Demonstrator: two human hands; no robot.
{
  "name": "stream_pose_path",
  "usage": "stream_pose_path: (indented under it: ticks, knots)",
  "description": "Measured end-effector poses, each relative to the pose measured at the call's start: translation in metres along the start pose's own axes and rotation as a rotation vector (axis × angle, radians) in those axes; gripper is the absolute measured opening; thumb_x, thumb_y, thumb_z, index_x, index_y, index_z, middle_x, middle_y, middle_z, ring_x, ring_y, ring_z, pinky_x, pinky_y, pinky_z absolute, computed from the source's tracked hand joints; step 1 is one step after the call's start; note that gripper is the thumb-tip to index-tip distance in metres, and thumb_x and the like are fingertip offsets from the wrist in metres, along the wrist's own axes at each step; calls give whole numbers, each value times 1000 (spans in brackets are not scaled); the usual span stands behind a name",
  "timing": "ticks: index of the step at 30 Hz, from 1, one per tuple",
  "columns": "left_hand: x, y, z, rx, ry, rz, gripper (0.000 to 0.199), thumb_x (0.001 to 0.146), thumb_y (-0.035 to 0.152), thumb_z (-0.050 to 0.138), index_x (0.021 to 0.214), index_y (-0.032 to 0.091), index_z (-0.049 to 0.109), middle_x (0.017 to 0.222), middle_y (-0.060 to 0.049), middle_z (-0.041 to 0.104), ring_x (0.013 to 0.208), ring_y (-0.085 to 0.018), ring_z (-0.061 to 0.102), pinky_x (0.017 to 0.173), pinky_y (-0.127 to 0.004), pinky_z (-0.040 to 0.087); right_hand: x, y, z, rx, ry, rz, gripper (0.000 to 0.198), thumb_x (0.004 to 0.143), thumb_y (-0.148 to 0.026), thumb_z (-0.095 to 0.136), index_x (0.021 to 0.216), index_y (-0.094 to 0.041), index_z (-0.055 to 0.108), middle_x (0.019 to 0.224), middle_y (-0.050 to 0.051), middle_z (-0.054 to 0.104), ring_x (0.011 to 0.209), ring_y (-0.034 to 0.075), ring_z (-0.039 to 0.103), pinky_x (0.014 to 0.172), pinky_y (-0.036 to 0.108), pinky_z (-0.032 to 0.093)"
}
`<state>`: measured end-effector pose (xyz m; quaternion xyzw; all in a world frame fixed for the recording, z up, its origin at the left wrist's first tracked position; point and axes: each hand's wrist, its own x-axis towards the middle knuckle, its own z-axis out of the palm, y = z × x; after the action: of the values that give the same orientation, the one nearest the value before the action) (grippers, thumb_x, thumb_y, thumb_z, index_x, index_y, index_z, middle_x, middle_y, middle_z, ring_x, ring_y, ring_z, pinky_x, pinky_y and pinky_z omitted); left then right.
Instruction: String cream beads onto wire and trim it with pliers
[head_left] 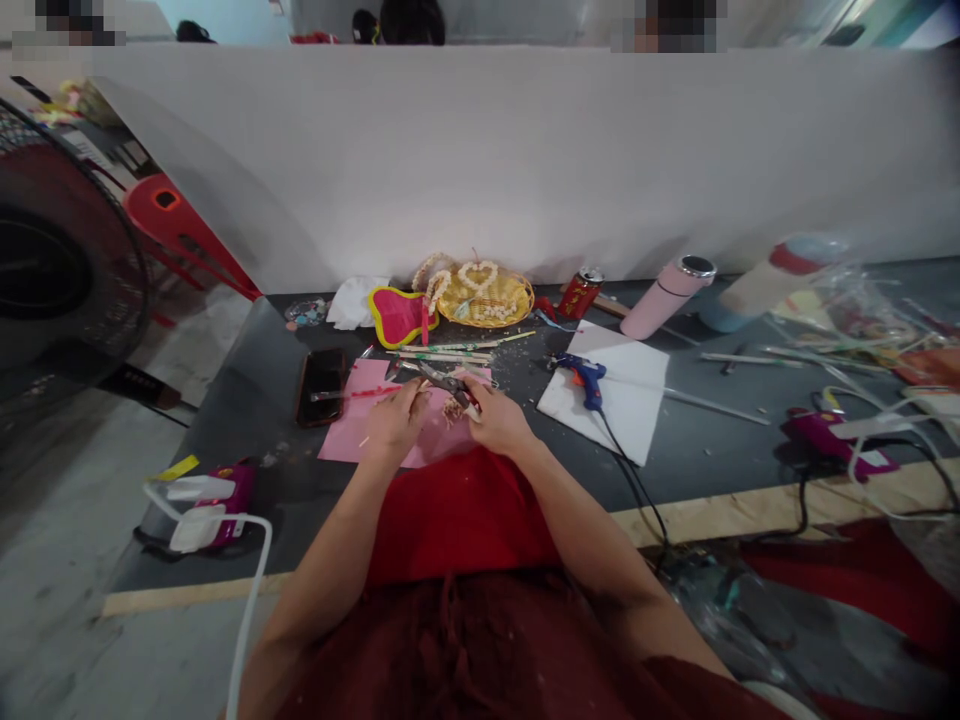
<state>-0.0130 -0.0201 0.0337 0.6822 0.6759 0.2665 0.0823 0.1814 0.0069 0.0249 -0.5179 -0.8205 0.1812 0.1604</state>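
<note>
My right hand (499,415) is wrapped round a pair of pliers (444,381), whose dark jaws point up and left toward my other hand. My left hand (397,415) is closed, with its fingertips pinched close to the jaws; what lies between them is too small to name. Both hands are over a pink sheet (337,438). On that sheet, between the hands, is a small pile of short beige pieces (453,408). Thin green-and-white sticks (442,354) lie just beyond the sheet.
A phone (321,388) lies left of the sheet. Behind are a yellow basket (491,318) with beaded hearts, a red can (580,294) and a pink bottle (664,300). A blue glue gun (585,374) rests on white paper (634,410). Power strips (232,500) sit near the front edge.
</note>
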Motion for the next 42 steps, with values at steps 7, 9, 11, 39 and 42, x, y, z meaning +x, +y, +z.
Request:
stream_pose_path:
  ticks: [7, 9, 11, 39, 42]
  knots:
    - [0, -11, 15, -48, 92, 74, 26, 93, 28, 45, 110, 20, 64, 108, -7, 71, 98, -20, 67, 81, -30, 51, 4, 5, 4, 54, 16, -43, 73, 74, -17, 54, 143, -25, 28, 135, 11, 49, 119, 26, 49, 95, 40, 43]
    - [0, -11, 16, -65, 87, 88, 25, 93, 26, 46, 110, 20, 64, 109, -6, 71, 100, -20, 66, 82, -30, 51, 4, 7, 5, 59, 18, -58, 75, 75, -16, 54, 144, -25, 25, 139, 11, 45, 125, 26, 43, 98, 43, 40]
    - [0, -10, 15, -86, 77, 98, 25, 93, 25, 45, 109, 21, 64, 108, -5, 71, 100, -19, 66, 82, -29, 51, 4, 9, 5, 58, 9, -63, 76, 77, -18, 53, 145, -25, 23, 142, 11, 42, 128, 27, 40, 99, 46, 38]
    - [0, -8, 10, -69, 50, 54, 24, 91, 23, 45, 109, 19, 62, 101, -6, 73, 94, -20, 67, 79, -30, 50, 1, 0, 0, -5, -18, -12, 64, 80, -25, 51, 141, -24, 32, 126, 11, 56, 107, 26, 57, 88, 37, 46]
    - [0, -10, 13, -89, 49, 72, 23, 92, 20, 44, 105, 19, 63, 100, -4, 73, 93, -19, 68, 79, -29, 50, 3, 4, 3, 10, -2, -41, 70, 78, -20, 51, 144, -23, 28, 133, 12, 51, 115, 26, 52, 94, 39, 43]
